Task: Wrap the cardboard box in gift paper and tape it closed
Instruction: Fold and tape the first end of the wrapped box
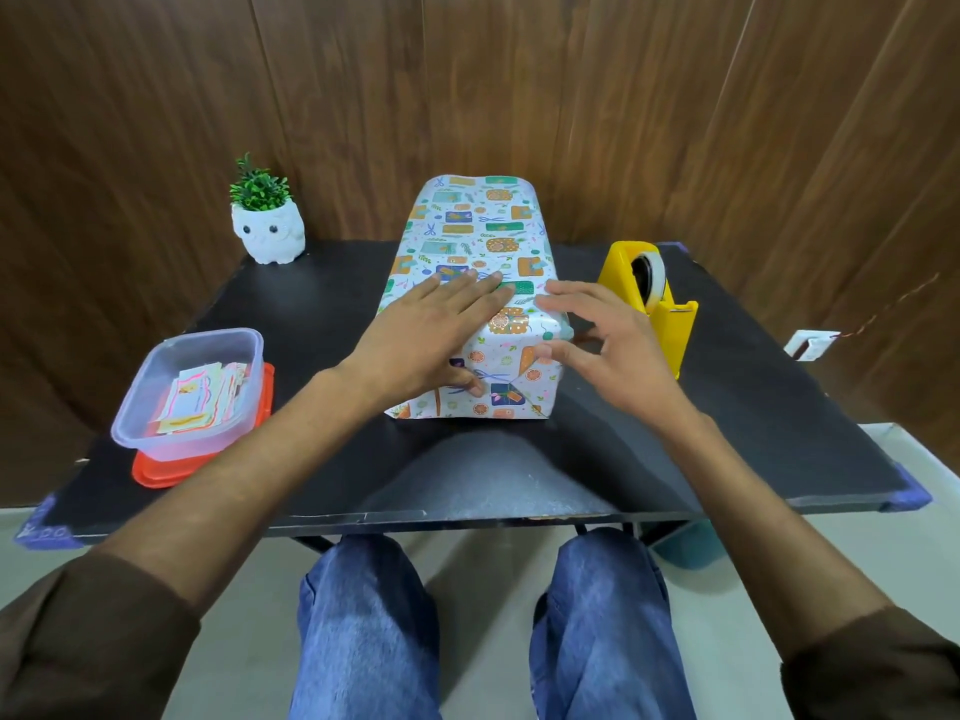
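Your left hand (431,330) flat on the wrapped box (478,236), fingers (470,292) straight, your right hand (608,356) just beside it, fingers spread, empty

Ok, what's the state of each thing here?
Gift-wrapped box: covered in paper, near end folded.
Left hand: open, flat on box top.
Right hand: open, fingers spread by box's near right corner.
Tape dispenser: upright, roll loaded, untouched.
Plastic container: uncovered, papers inside, standing on orange lid.
Owl planter: upright.
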